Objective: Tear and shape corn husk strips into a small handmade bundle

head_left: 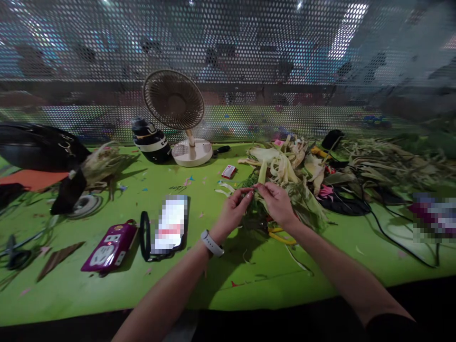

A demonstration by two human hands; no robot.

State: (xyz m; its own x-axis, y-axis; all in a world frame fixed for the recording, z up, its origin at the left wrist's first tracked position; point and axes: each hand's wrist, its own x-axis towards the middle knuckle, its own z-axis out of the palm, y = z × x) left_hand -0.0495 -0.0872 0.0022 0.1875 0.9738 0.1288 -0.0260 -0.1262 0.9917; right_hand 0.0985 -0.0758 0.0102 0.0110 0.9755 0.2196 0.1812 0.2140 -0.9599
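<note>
My left hand (235,209), with a pale watch band (213,243) on its wrist, has thumb and index finger pinched together. Its fingertips meet those of my right hand (278,204), which is closed in a pinch too. Whatever lies between the fingertips is too small to make out. Just behind my right fingers a pale green strip of husk (262,172) stands up. A heap of pale leaves like corn husks (285,164) spreads behind and beside both hands. Below my right hand lies a tool with yellow handles (281,236), partly hidden.
On the green table (213,294), a phone (171,223) and a purple case (111,247) lie left, with scissors (16,254) farther over. Behind stand a fan (174,99), a black bottle (151,142) and a small box (229,171). A cable (386,232) runs right. Perforated metal (242,57) closes the back.
</note>
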